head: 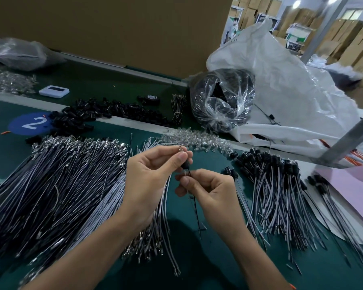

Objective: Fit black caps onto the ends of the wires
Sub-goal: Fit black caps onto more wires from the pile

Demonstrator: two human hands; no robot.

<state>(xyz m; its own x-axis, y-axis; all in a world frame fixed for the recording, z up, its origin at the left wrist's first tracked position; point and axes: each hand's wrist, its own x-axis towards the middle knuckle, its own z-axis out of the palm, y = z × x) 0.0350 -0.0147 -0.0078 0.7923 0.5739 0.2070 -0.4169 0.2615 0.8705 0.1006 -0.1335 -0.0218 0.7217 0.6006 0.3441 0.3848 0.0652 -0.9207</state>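
I see the left hand (153, 176) pinching a black cap (186, 165) at its fingertips. Just below them, the right hand (210, 191) pinches the wire (195, 206) entering it.

The black cap (187, 164) my left hand (153, 174) pinches is plastic with a dull sheen, and the wire (196, 204) my right hand (210, 191) holds has smooth black insulation. The loose wires (61, 185) wear smooth grey and black plastic sheathing, tipped with bright, shiny metal terminals (80, 142). Under them the mat (8, 155) is matt green. The clear pieces (197, 139) are transparent plastic that glints. The clear bag (222, 101) is thin, crinkled, glossy film; the white sack (291, 91) is duller plastic. The board (113, 28) behind is matt brown cardboard, the pink sheet (354, 185) matt paper, the post (354, 139) dull grey metal.
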